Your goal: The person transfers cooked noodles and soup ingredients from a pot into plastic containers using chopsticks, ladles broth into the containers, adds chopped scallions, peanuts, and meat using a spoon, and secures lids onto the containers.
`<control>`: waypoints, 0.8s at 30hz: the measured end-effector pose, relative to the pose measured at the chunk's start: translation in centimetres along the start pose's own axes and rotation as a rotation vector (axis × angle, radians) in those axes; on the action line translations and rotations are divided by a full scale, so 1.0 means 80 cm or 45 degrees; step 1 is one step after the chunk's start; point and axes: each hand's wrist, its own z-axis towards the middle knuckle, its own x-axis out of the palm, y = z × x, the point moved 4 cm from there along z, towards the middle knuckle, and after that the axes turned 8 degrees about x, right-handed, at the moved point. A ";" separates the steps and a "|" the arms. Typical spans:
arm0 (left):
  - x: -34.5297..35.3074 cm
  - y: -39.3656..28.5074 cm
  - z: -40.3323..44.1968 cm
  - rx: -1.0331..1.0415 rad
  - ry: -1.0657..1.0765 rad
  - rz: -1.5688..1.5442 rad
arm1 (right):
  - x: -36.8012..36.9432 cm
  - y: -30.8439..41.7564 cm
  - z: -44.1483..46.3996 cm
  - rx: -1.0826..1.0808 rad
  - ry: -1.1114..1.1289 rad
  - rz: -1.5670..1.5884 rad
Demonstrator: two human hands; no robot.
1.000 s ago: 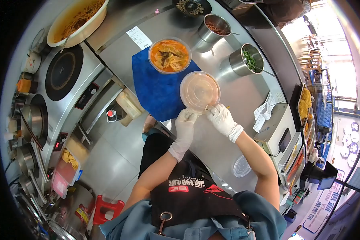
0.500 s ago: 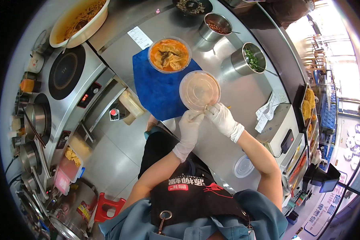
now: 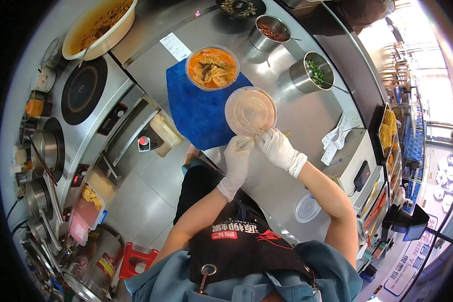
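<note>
A blue cloth [image 3: 195, 116] is lying on the steel table [image 3: 282, 194]. A lidded container [image 3: 250, 111] is overlapping the cloth's right edge, its round top facing up. The gloved left hand [image 3: 238, 157] is working just beside the cloth's near right corner, and the gloved right hand [image 3: 283, 151] is working a little further right of that corner. The fingers of both hands are bunching at the lidded container's near rim; whether they are clamping on it or only touching it, I cannot tell. An open container [image 3: 213, 68] of orange broth is sitting at the cloth's far edge. A printed slip [image 3: 175, 47] is lying just beyond the cloth, toward its far left. A steel pot [image 3: 261, 40] of reddish-brown bits is standing beyond the cloth to the far right, and a second pot [image 3: 301, 76] of chopped greens is standing to the cloth's right. A loose clear lid [image 3: 307, 208] is lying well apart from the cloth, toward the near right.
</note>
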 end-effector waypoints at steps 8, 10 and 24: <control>0.000 0.005 -0.001 0.031 -0.037 0.038 | -0.004 0.016 0.003 -0.081 0.037 -0.279; 0.001 0.005 0.000 0.058 -0.039 0.027 | -0.002 0.020 0.003 -0.153 -0.061 -0.384; 0.005 0.010 -0.005 0.079 -0.057 -0.040 | 0.019 0.012 0.004 0.010 0.014 -0.260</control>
